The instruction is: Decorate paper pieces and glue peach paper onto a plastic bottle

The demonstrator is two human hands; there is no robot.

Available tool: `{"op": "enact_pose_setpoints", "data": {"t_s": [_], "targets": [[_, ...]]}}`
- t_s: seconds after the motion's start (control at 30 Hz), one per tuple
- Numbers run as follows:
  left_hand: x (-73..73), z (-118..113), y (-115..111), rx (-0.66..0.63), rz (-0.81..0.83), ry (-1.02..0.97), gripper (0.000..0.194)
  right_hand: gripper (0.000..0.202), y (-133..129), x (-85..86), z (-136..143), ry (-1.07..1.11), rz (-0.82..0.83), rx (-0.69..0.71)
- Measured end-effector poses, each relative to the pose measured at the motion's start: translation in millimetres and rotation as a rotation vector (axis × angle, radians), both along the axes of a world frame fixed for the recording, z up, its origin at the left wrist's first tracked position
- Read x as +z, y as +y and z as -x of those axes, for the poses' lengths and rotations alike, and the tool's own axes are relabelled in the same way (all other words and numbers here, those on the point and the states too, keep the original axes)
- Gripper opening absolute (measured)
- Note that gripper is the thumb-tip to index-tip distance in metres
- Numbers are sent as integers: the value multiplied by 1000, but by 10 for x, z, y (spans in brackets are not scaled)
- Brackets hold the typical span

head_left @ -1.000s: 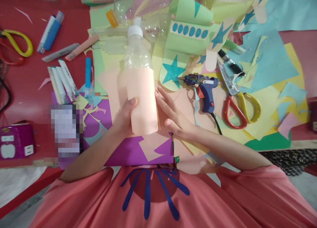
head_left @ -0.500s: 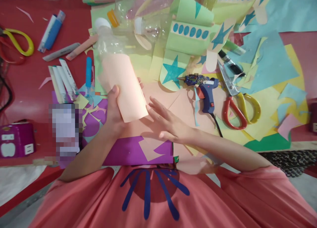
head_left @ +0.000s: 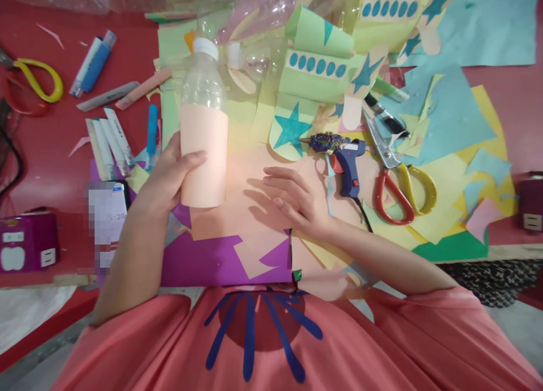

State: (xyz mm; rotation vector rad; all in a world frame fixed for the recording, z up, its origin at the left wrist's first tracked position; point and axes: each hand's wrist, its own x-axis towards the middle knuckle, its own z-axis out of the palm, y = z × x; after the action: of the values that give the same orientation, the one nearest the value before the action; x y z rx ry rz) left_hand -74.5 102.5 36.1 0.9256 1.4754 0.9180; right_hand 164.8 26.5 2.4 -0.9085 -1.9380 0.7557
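Observation:
My left hand (head_left: 172, 173) is wrapped round a clear plastic bottle (head_left: 204, 88) with a white cap, its thumb across the front. Peach paper (head_left: 206, 153) covers the bottle's lower part like a sleeve. The bottle stands nearly upright in view, cap toward the far side. My right hand (head_left: 297, 201) hovers palm down over peach paper sheets, fingers loosely apart and holding nothing. To its right lies a blue glue gun (head_left: 348, 159) with its nozzle pointing left. Just past that are scissors (head_left: 392, 179) with one red and one yellow handle loop.
Several markers (head_left: 111, 139) and a phone (head_left: 111, 221) lie on the left. Green paper pieces with teal stars (head_left: 292, 128) and clear bottles (head_left: 257, 57) are at the back. Purple paper (head_left: 203, 263) sits near my body. Blue paper (head_left: 458, 114) and yellow scraps spread to the right.
My left hand has turned the bottle from a tilt to nearly upright and shifted it slightly left. My right hand has drawn away from the bottle's paper, to the right.

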Motion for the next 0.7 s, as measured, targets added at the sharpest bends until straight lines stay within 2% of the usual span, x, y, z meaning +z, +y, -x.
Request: {"op": "enact_pose_setpoints", "data": {"t_s": [0.07, 0.17, 0.2, 0.27, 0.37, 0.47, 0.5, 0.53, 0.57, 0.6, 0.67, 0.7], "targets": [[112, 130, 87, -109, -61, 249, 89, 26, 14, 13, -7, 10, -2, -36], [328, 401, 331, -197, -186, 829, 107, 22, 27, 25, -16, 22, -10, -60], [390, 495, 441, -238, -213, 1009, 109, 22, 29, 27, -16, 21, -12, -61], [471, 656, 684, -286, -327, 1217, 108, 22, 31, 26, -14, 11, -13, -56], [492, 760, 1007, -527, -340, 1280, 99, 22, 33, 21, -11, 2, -12, -42], [490, 680, 1113, -606, -350, 1301, 85, 22, 47, 49, -25, 4, -4, -41], [500, 623, 1086, -605, -357, 1296, 84, 22, 53, 76, -39, -4, 2, -39], [513, 555, 1031, -584, -360, 1295, 92, 22, 59, 116, -59, -23, 14, -34], [526, 478, 958, -576, -421, 1285, 101, 22, 63, 167, -86, -51, 31, -23], [532, 392, 874, -572, -504, 1265, 98, 22, 64, 228, -121, -85, 52, -8], [505, 200, 718, -572, -637, 1162, 66, 21, 56, 370, -213, -166, 100, 21], [466, 97, 663, -619, -616, 1083, 47, 20, 45, 442, -270, -208, 125, 21]]}}
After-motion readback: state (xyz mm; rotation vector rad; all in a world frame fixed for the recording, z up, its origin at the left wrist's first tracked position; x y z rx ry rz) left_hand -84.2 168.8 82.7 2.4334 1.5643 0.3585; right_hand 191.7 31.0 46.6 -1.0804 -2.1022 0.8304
